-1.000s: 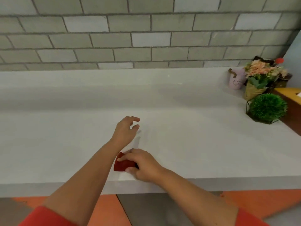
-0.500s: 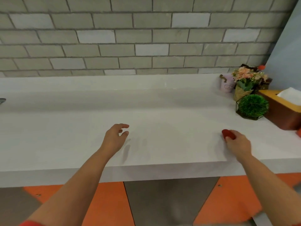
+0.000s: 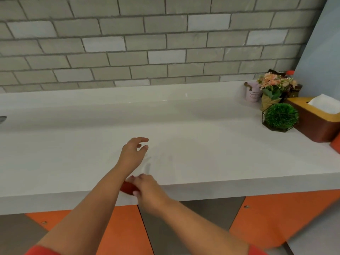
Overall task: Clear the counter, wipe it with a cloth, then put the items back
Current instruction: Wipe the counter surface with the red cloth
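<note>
A long white counter (image 3: 211, 150) runs across the view below a grey brick wall. My right hand (image 3: 147, 188) grips a red cloth (image 3: 127, 188) against the counter's front edge, right beside my left forearm. Most of the cloth is hidden under the hand. My left hand (image 3: 133, 151) hovers over the middle of the counter with its fingers loosely spread and nothing in it.
At the right end stand a pale pink mug (image 3: 252, 93), a bouquet of flowers (image 3: 274, 89), a green ball plant in a wire frame (image 3: 280, 115) and a brown tissue box (image 3: 316, 122). A faucet tip (image 3: 2, 119) shows at the far left. Orange and grey floor lies below.
My right hand has swept the red cloth left along the front edge, from the right part of the counter back to beside my left forearm. The left hand has stayed in place.
</note>
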Demonstrator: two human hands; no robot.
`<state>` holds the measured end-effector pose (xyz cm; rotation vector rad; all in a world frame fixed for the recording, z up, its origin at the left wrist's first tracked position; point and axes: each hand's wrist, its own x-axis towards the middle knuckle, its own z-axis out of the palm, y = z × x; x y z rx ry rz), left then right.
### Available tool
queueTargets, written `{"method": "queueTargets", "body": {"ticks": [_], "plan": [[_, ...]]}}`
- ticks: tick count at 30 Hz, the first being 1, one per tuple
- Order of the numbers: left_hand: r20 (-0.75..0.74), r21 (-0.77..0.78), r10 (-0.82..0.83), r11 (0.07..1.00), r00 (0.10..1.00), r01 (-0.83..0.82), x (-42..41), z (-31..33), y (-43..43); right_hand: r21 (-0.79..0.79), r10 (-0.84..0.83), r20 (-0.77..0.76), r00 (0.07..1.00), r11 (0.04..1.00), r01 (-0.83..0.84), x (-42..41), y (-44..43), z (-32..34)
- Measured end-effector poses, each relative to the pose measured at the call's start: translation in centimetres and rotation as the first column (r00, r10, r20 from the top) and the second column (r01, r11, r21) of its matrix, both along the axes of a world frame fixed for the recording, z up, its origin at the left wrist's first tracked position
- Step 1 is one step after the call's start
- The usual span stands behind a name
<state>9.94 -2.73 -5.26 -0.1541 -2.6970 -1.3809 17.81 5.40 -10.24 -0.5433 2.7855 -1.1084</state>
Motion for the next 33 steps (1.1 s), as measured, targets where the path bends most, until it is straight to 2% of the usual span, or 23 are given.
{"method": "queueTargets", "body": {"ticks": [2, 4, 7, 8, 10, 12, 14, 16, 19, 22, 24, 26, 28, 31, 33], "plan": [[-0.012, 0.018, 0.026, 1.000, 1.000, -0.026, -0.6, 0.4, -0.3, -0.144, -0.095, 0.061, 0.994, 0.984, 0.103, -1.6, 3.4, 1.7], [-0.017, 0.027, 0.052, 0.998, 0.999, -0.052, -1.3, 0.4, -0.5, -0.196, -0.289, 0.011, 0.957, 0.938, 0.286, -4.0, 9.0, 3.0], [0.008, 0.030, 0.073, 0.997, 0.997, -0.074, -2.2, 0.0, -0.2, -0.190, -0.629, -0.087, 0.773, 0.772, 0.607, -8.8, 19.1, 2.7], [0.023, 0.031, 0.073, 0.997, 0.997, -0.073, -2.4, -0.3, 0.2, -0.147, -0.713, -0.063, 0.698, 0.698, 0.701, -10.4, 22.0, 2.1], [0.049, 0.036, 0.066, 0.997, 0.997, -0.068, -2.9, -0.8, 1.2, 0.040, -0.808, -0.009, 0.589, 0.588, 0.808, -12.6, 26.0, 0.7], [0.059, 0.037, 0.058, 0.997, 0.997, -0.060, -3.5, -1.0, 2.3, 0.249, -0.816, -0.027, 0.577, 0.553, 0.795, -13.8, 26.5, -0.2], [0.051, 0.033, 0.057, 0.998, 0.997, -0.059, -4.5, -1.0, 3.2, 0.299, -0.754, -0.095, 0.649, 0.601, 0.742, -14.5, 23.9, -0.8], [0.040, 0.031, 0.063, 0.997, 0.997, -0.065, -5.5, -0.8, 3.9, 0.241, -0.595, -0.152, 0.789, 0.752, 0.613, -15.0, 19.6, -1.7], [0.029, 0.038, 0.070, 0.997, 0.997, -0.071, -7.1, -0.7, 4.9, 0.146, -0.219, -0.179, 0.959, 0.958, 0.246, -13.4, 12.7, -2.0], [0.020, 0.030, 0.073, 0.997, 0.997, -0.073, -8.6, -0.5, 5.3, 0.065, 0.138, -0.044, 0.989, 0.989, -0.135, -11.7, 9.9, -0.5], [0.021, 0.035, 0.098, 0.995, 0.995, -0.098, -9.6, -0.5, 5.3, -0.086, 0.171, 0.100, 0.980, 0.983, -0.163, -13.2, 11.6, 0.7], [0.025, 0.043, 0.129, 0.991, 0.991, -0.130, -10.5, -0.7, 5.4, -0.255, 0.052, 0.144, 0.988, 0.967, -0.014, -16.3, 15.3, 1.7], [0.040, 0.043, 0.148, 0.988, 0.988, -0.149, -11.4, -0.9, 5.7, -0.317, -0.200, 0.092, 0.975, 0.923, 0.219, -19.9, 20.2, 2.6], [0.051, 0.040, 0.153, 0.987, 0.987, -0.155, -12.5, -1.6, 6.7, -0.283, -0.590, 0.038, 0.807, 0.768, 0.575, -25.0, 28.0, 2.9], [0.049, 0.032, 0.143, 0.989, 0.988, -0.145, -13.1, -2.1, 7.3, -0.201, -0.716, 0.089, 0.692, 0.668, 0.717, -27.3, 32.0, 2.4]]}}
